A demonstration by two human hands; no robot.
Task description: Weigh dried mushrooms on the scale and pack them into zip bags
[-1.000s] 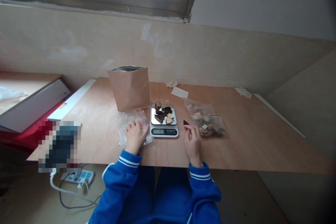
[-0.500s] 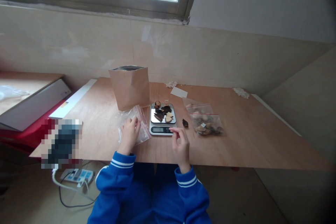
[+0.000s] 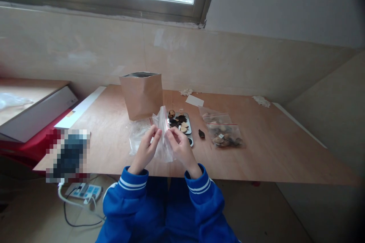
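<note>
Grips a clear, crumpled plastic bag (image 3: 164, 152) between pinched left-hand (image 3: 145, 147) and right-hand (image 3: 181, 146) fingertips, seemingly opening it, likely needing a gentle outward pull next

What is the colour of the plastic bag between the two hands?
The plastic bag is colourless and see-through; it shows in the head view.
</note>
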